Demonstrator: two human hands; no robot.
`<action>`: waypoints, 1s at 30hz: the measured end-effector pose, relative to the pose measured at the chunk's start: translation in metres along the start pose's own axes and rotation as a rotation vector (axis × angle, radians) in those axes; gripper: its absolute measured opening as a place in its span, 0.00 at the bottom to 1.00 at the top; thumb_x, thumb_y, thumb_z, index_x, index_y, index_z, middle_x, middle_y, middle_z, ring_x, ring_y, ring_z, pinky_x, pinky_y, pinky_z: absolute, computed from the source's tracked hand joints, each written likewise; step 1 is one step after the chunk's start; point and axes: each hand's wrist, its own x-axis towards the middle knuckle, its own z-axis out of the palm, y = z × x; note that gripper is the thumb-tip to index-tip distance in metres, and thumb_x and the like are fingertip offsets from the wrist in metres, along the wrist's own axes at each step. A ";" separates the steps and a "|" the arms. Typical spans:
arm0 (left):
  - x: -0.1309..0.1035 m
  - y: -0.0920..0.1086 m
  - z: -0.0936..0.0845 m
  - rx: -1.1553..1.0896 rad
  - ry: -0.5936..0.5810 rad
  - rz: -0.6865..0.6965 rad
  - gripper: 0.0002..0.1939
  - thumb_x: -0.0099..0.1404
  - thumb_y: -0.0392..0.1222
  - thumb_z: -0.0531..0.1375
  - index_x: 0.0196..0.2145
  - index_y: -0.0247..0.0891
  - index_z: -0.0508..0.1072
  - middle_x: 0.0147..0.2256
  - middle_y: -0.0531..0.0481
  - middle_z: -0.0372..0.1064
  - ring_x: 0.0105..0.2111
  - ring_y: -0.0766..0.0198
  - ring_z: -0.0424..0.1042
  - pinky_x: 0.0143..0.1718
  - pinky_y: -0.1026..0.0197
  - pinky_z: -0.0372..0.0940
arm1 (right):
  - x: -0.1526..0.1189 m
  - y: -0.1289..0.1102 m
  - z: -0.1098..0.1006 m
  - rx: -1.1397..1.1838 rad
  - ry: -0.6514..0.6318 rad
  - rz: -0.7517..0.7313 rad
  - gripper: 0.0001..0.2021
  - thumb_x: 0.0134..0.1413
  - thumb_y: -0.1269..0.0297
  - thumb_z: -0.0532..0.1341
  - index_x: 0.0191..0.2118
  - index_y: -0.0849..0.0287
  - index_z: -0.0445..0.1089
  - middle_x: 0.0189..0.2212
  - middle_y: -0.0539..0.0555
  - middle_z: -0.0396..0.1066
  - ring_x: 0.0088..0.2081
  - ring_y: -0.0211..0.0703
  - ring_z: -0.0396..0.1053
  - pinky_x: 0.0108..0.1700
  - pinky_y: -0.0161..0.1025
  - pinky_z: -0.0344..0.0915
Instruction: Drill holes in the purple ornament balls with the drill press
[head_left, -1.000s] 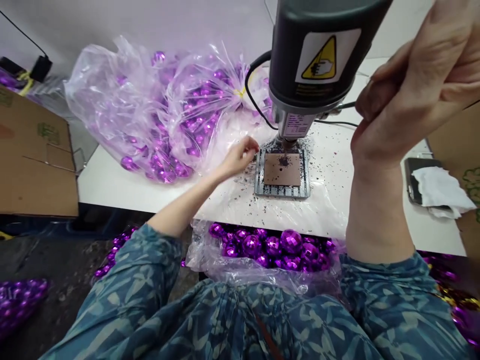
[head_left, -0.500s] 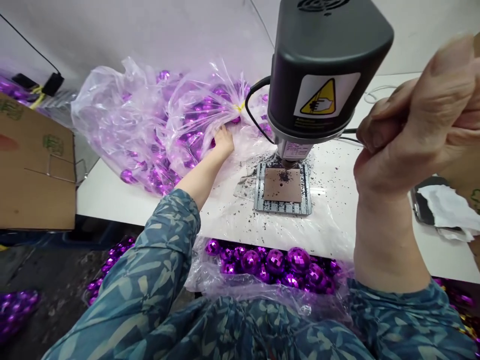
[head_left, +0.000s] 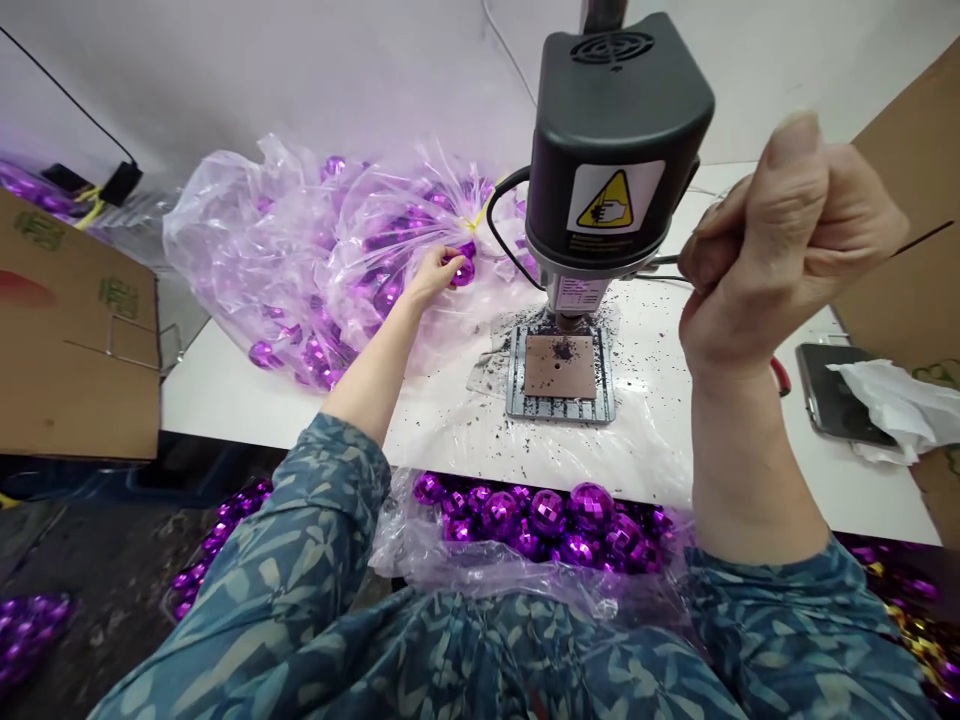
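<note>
One shiny purple ball with a mirror-like, faceted-looking surface [head_left: 466, 268], located toward the far side of the white flat-topped desk [head_left: 435, 425], just in front of the yellow tie [head_left: 471, 222] of a large clear plastic bag of purple balls [head_left: 240, 220]; pinched between thumb and fingers of the person's left hand [head_left: 434, 275], held at its left side, much of the surface uncovered. Handling, by judgement: light, probably hollow, a thin stiff plastic shell, smooth enough to slip or roll, liable to dent or scuff if squeezed hard; best taken across its widest part, thumb opposite fingers, with gentle pressure. Right hand [head_left: 787, 240]: raised, fingers curled around what appears to be the end of a thin dark metal rod [head_left: 664, 261] at the machine's side; exact contact hidden. One dark grey drill-like machine [head_left: 622, 110] bearing a yellow warning label [head_left: 616, 198], its lower end above a square brown board [head_left: 544, 380] on a grooved grey metal base [head_left: 559, 409], dark shavings [head_left: 562, 348] scattered about. One lot of faceted purple balls [head_left: 550, 512], in clear plastic sheeting [head_left: 450, 562] at the desk's near edge. At right, one dark phone-like device [head_left: 832, 390], partly covered by crumpled white tissue [head_left: 907, 395]; at left, one brown cardboard box [head_left: 75, 390]
</note>
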 end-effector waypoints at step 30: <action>-0.166 0.000 0.034 -0.345 -0.221 0.005 0.24 0.81 0.63 0.52 0.56 0.43 0.75 0.47 0.42 0.79 0.41 0.59 0.83 0.38 0.57 0.80 | -0.005 -0.002 0.002 -0.138 0.001 -0.033 0.31 0.58 0.38 0.61 0.19 0.58 0.57 0.13 0.43 0.49 0.14 0.24 0.48 0.23 0.37 0.46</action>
